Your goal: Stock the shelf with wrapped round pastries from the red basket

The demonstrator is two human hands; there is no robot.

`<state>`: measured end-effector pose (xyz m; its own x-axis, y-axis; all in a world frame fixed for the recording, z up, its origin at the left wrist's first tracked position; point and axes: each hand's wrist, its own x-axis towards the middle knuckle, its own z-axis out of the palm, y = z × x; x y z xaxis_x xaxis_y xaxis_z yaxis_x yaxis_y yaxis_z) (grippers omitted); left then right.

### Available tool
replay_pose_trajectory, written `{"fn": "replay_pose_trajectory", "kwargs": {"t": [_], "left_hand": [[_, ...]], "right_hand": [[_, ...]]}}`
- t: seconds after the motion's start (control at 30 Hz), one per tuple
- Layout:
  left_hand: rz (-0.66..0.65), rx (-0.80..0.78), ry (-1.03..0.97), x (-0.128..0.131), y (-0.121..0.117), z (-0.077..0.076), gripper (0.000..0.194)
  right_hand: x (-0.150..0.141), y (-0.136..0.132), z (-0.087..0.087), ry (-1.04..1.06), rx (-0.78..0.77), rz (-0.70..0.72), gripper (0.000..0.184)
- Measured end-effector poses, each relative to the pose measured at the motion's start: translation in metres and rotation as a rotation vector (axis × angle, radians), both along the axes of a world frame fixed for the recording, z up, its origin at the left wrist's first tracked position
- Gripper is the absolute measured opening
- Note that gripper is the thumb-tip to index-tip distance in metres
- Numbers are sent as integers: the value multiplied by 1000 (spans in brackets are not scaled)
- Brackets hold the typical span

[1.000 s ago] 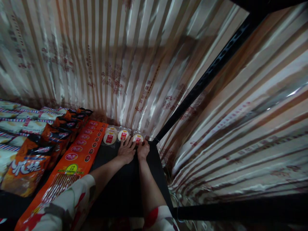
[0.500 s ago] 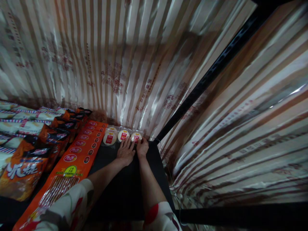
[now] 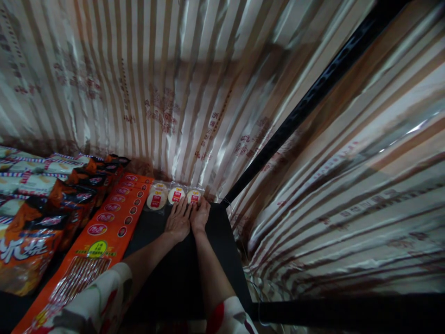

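Observation:
Three stacks of round, pale packaged flatcakes with red labels stand in a row at the back of a black shelf: the left pack, the middle pack and the right pack. My left hand lies with fingers stretched out, its fingertips at the front of the middle and right packs. Beside it, my right hand has its fingers bent around the lower right edge of the right pack. Its fingertips are partly hidden.
Long orange snack packets overlap left of the flatcakes. Farther left are orange-and-black bags and white packets. A striped plastic sheet hangs behind, and a black metal post rises from the shelf's right corner.
My right hand has shifted slightly left, closer to my left hand, its fingers still at the right pack. The whole view has moved a little.

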<state>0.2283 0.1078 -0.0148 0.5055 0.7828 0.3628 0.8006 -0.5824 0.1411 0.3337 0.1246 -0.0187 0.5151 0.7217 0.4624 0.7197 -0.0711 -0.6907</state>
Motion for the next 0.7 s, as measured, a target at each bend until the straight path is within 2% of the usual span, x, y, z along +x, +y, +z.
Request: {"fn": "replay_pose_trajectory", "kwargs": {"t": [0.43,0.7], "left_hand": [[4,-39,-12,0,-1,2,52],[4,-46,-21,1,-2,4,51]], "right_hand": [[-2,-2,1,-89,-27,-11,41],[-1,-1,1,-126,-32,50,40]]}}
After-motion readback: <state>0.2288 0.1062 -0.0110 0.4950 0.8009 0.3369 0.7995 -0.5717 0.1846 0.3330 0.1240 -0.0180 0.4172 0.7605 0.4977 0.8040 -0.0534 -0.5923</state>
